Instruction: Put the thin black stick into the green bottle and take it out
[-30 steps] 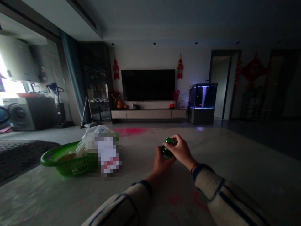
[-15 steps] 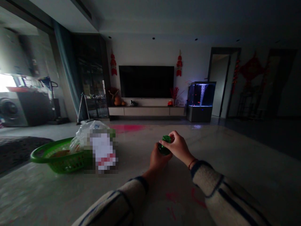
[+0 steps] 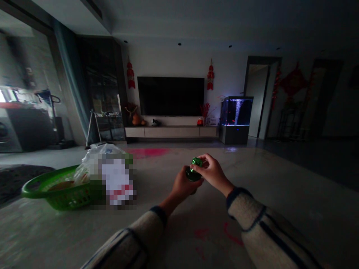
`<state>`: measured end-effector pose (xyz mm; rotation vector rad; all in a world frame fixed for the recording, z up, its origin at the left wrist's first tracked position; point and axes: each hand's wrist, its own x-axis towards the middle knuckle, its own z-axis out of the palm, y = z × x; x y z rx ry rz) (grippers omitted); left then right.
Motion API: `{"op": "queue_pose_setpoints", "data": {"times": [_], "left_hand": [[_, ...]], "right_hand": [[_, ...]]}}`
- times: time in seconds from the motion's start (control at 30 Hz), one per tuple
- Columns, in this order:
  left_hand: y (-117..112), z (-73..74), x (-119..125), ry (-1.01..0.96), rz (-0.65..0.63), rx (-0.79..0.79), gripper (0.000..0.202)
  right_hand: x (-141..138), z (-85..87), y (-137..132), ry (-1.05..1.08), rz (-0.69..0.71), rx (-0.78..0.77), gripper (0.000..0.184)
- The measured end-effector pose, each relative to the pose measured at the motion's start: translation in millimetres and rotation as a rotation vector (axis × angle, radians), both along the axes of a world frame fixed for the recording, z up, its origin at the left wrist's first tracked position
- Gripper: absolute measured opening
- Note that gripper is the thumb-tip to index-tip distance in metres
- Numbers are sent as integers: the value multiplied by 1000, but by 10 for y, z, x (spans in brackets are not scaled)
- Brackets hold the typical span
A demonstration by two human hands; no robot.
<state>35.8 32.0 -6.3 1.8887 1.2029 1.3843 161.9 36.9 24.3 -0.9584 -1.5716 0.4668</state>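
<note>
Two hands on a green bottle (image 3: 193,172): left hand (image 3: 183,185) wrapped round its body, right hand (image 3: 213,173) pinching its top, now tipped rightward; green basket (image 3: 42,185) well left.

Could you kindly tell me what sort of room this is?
It looks like the living room of a home: a large TV sits above a low cabinet, with a lit aquarium beside them.
</note>
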Motion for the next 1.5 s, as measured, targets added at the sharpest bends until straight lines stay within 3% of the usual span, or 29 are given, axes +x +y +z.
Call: {"op": "queue_pose_setpoints", "data": {"times": [0.13,0.3,0.43,0.73,1.13,1.33,1.5], "left_hand": [[-13,99,-89,36,-31,-44,46],[-96,263,-164,-54,-287,-313,44],[-138,327,-165,-120,-305,-406,45],[-91,314,-118,-50,-88,-310,54],[-128,373,-237,-22,-282,-235,42],[-74,303,-283,17,-251,-193,42],[-5,199,-294,75,-194,-179,48]], "right_hand": [[14,35,-37,67,139,-29,38],[9,57,-61,184,227,-74,40],[2,79,-78,262,259,-155,42],[55,106,-78,291,209,-178,44],[76,136,-150,295,207,-177,41],[66,120,-149,271,276,-171,36],[48,24,-76,212,193,-143,43]]}}
